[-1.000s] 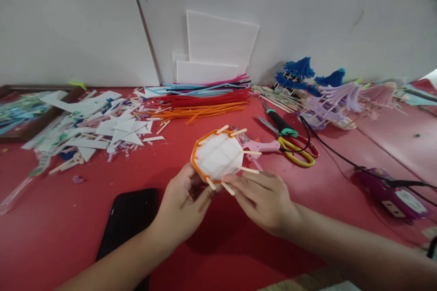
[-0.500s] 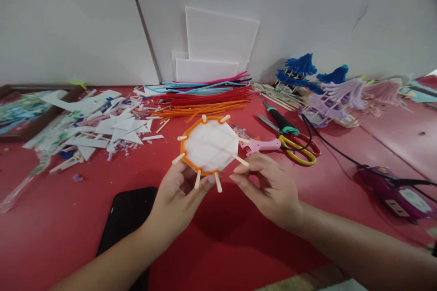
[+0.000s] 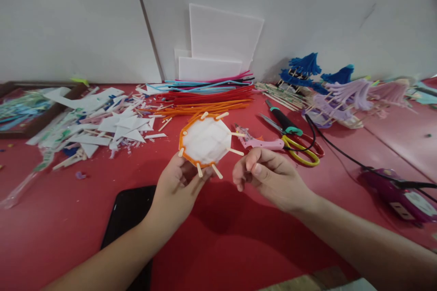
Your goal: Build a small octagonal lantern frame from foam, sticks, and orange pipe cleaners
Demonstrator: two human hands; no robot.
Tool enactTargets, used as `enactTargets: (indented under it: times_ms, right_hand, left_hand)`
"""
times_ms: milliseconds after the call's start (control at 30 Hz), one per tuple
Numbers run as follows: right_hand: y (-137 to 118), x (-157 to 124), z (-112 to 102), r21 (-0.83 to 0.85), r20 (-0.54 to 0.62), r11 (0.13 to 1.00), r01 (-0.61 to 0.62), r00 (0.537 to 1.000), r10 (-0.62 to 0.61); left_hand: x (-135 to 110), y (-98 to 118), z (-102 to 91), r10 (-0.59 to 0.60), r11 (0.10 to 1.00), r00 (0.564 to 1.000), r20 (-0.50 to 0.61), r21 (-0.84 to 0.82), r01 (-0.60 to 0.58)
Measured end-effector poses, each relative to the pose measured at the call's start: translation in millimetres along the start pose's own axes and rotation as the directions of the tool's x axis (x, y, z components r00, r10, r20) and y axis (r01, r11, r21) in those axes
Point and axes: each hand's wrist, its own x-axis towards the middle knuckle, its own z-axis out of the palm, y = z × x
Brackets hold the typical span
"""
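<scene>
My left hand (image 3: 182, 186) is closed on the lower edge of a white octagonal craft piece (image 3: 206, 141). Orange pipe cleaner (image 3: 182, 138) runs along the left, top and bottom of its rim; the right edges are bare white. Several short wooden sticks (image 3: 236, 151) stick out at its corners. My fingers behind the piece are partly hidden. To the right of the piece, apart from it, my right hand (image 3: 269, 175) has its fingers curled and thumb against the index finger, with nothing visible in it. Beyond that hand lies a pink glue gun (image 3: 264, 144).
Scissors with yellow handles (image 3: 303, 159) and a black-and-teal tool (image 3: 283, 118) lie right of centre. Pipe cleaners (image 3: 205, 95) are stacked at the back, scraps (image 3: 126, 127) at left. A black phone (image 3: 128, 213), purple power strip (image 3: 396, 195) and blue and lilac models (image 3: 348, 93) stand around.
My right hand has drawn back from the piece's right side and curled its fingers. The piece, still in my left hand, has tilted and shifted slightly up and left.
</scene>
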Motion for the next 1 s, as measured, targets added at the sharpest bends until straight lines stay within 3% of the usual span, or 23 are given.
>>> enactTargets:
  times_ms: [167, 333, 467, 700, 867, 1000]
  right_hand:
    - [-4.8, 0.4, -3.8, 0.082, 0.000, 0.994, -0.072, 0.997, 0.073]
    - [-2.0, 4.8, -9.0, 0.173, -0.070, 0.964, -0.203, 0.973, 0.218]
    - [-3.0, 6.1, -9.2, 0.230, -0.121, 0.944, -0.235, 0.956, 0.267]
    - [-4.6, 2.6, -5.8, 0.332, -0.063, 0.893, -0.303, 0.938, 0.342]
    - [-4.0, 1.2, -7.0, 0.245, -0.075, 0.930, -0.273, 0.951, 0.299]
    - [-7.0, 3.4, -9.6, 0.170, -0.093, 0.944, -0.282, 0.949, 0.300]
  left_hand:
    - [4.4, -1.3, -5.3, -0.051, 0.999, 0.997, -0.050, -0.007, 0.050]
    - [6.9, -0.2, -7.6, -0.184, 0.976, 0.979, -0.089, -0.138, 0.171]
    - [8.9, -0.6, -9.1, -0.264, 0.943, 0.960, -0.094, -0.236, 0.236]
    - [8.3, -1.5, -10.3, -0.262, 0.942, 0.962, -0.081, -0.239, 0.237]
    - [7.6, 1.0, -9.3, -0.252, 0.958, 0.964, -0.082, -0.165, 0.236]
    - [7.4, 1.0, -6.6, -0.295, 0.953, 0.955, -0.006, 0.073, 0.295]
